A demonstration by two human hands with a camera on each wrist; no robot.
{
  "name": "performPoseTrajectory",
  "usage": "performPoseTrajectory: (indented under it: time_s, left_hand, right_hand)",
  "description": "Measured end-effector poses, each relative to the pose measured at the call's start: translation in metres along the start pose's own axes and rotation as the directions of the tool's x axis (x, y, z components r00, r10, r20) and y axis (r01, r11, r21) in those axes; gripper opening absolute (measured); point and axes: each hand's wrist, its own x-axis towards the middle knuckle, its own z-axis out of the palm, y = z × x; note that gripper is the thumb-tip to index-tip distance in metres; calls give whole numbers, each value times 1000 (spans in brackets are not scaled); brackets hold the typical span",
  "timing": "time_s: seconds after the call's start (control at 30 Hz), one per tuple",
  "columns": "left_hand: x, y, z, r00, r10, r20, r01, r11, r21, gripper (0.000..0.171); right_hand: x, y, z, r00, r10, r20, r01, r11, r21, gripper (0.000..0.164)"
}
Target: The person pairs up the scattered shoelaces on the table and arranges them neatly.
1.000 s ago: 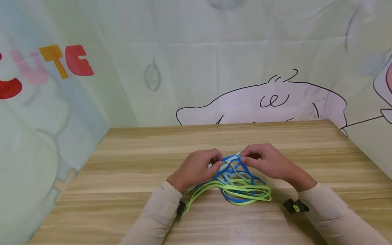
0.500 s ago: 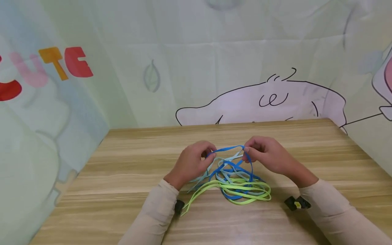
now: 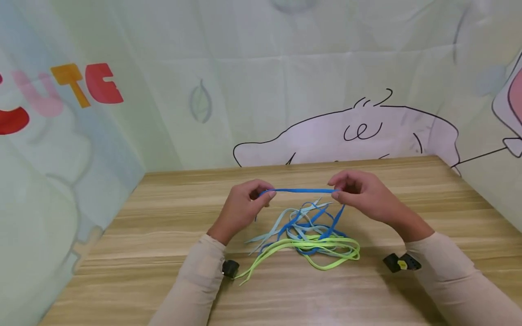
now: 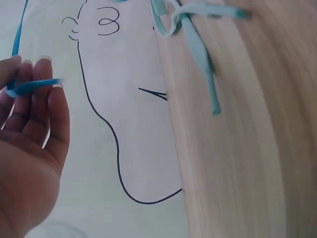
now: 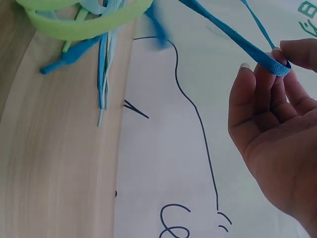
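A blue shoelace (image 3: pixel 303 190) runs straight between my two hands, raised above the table. My left hand (image 3: pixel 244 206) pinches it between thumb and fingers; in the left wrist view the end of the blue lace (image 4: pixel 37 85) sticks out past the fingers. My right hand (image 3: pixel 367 197) pinches it farther along, and in the right wrist view the lace (image 5: pixel 275 67) bends round under the thumb. From there it drops to a loose tangle on the table. Light blue laces (image 3: pixel 277 226) and yellow-green laces (image 3: pixel 285 246) lie in that tangle, crossing other blue lengths.
The wooden table (image 3: pixel 171 235) carries the tangle near its middle. Behind it hangs a printed cloth backdrop (image 3: pixel 261 90) with cartoon outlines and letters. Dark wrist cameras show below both sleeves, the left one (image 3: pixel 230 268) close to the yellow-green lace ends.
Both hands have risen and moved apart, drawing the blue lace up out of the tangle and pulling it straight. The light blue piece that lay between the hands now lies on the table.
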Motion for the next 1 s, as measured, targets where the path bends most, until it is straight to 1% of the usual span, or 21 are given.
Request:
performPoseTrajectory:
  time_s: [0.2,0.43,0.53,0.6,0.7,0.73,0.83,0.93,0.97,1.0]
  left_hand:
    - [-2,-3,-5,997,-80,-6,79,994,-72,16]
    - [1,-5,-8,993,-113,-31,106,979,-174,25]
    - [1,-6,-10,989,-136,-55,120,967,-226,26]
    - [2,-7,-11,986,-148,-76,122,952,-280,27]
    - [2,-8,-13,980,-169,-105,115,913,-392,30]
    - [3,-7,-14,978,-178,-112,113,893,-436,31]
    - [4,-6,-15,969,-215,-125,109,817,-566,34]
    - [4,-3,-16,961,-250,-121,108,738,-666,36]
    - [4,-2,-17,960,-255,-118,107,720,-686,36]
    - [4,-2,-17,960,-256,-116,105,708,-699,35]
  right_hand:
    - [-2,1,-3,1000,1,-11,0,1000,14,20]
    - [-3,2,-5,995,-40,-93,39,999,-13,19]
    - [-3,0,-6,991,-36,-127,35,999,-8,18]
    - [-3,-3,-7,987,-37,-156,38,999,1,17]
    - [-3,-6,-8,977,-54,-204,60,998,22,15]
    - [-3,-7,-8,974,-59,-217,66,997,26,14]
    - [-3,-10,-9,966,-77,-248,90,995,41,12]
    - [-3,-10,-9,961,-91,-260,109,993,55,12]
    - [-3,-11,-9,961,-96,-260,115,992,59,12]
    - [-3,-11,-9,961,-102,-257,121,991,62,12]
